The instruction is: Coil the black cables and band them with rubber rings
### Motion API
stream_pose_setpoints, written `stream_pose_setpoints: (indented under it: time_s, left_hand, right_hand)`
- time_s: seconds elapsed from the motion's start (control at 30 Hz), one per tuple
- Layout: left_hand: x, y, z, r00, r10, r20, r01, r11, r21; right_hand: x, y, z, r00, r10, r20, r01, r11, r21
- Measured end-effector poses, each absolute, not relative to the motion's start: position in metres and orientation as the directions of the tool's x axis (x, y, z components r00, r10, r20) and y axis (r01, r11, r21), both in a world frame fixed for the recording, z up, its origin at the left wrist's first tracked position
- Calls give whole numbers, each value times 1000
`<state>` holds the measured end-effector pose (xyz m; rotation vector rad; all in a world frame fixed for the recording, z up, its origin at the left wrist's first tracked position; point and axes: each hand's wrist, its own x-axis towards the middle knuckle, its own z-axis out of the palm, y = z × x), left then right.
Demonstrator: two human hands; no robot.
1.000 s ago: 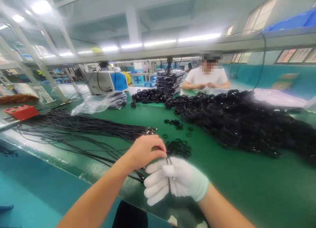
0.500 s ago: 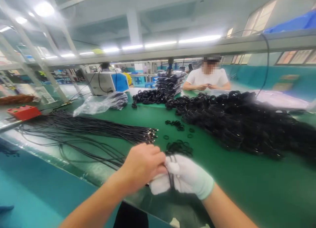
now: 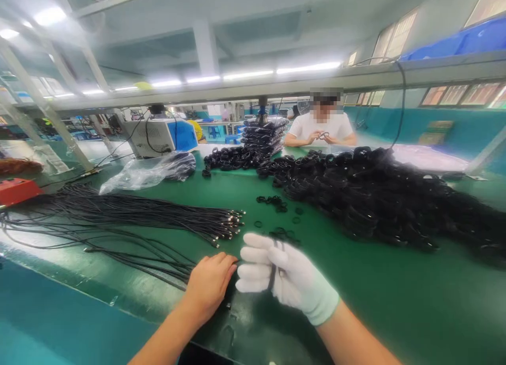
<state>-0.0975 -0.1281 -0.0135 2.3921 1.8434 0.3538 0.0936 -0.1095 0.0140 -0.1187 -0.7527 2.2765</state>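
My bare left hand [image 3: 209, 283] rests low over the near ends of several loose black cables [image 3: 158, 265], its fingers together and curled down. Its fingertips' undersides are hidden, so I cannot make out what is gripped. Just to the right, my white-gloved right hand [image 3: 290, 275] is raised with its fingers stretched out. Thin black bands [image 3: 272, 278] cross it, and the thumb is folded over them. Behind that glove lies a small pile of black rings [image 3: 283, 234], partly covered. The larger cable bundle [image 3: 158, 209] has metal plugs [image 3: 231, 223] at its right end.
A big heap of black coiled pieces [image 3: 356, 196] covers the bench's right side. At the back are a clear plastic bag [image 3: 138, 175], a grey and blue machine [image 3: 158, 136] and stacked packs [image 3: 264, 133]. A co-worker [image 3: 320, 125] sits opposite. A red box [image 3: 18, 191] stands left.
My left hand has left the gloved right hand and moved down and left to the cable ends. The gloved fingers have straightened. My view has shifted slightly right.
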Motion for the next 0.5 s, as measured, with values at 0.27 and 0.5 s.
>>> stream_pose_setpoints:
  time_s: [0.27, 0.5]
  left_hand:
    - [-66, -165, 9, 455, 855, 248, 870, -487, 81]
    - [-95, -126, 49, 578, 784, 226, 675, -615, 407]
  right_hand:
    - [90, -107, 3, -597, 801, -35, -555, -443, -704]
    - [84, -121, -15, -933, 360, 4, -270, -693, -668]
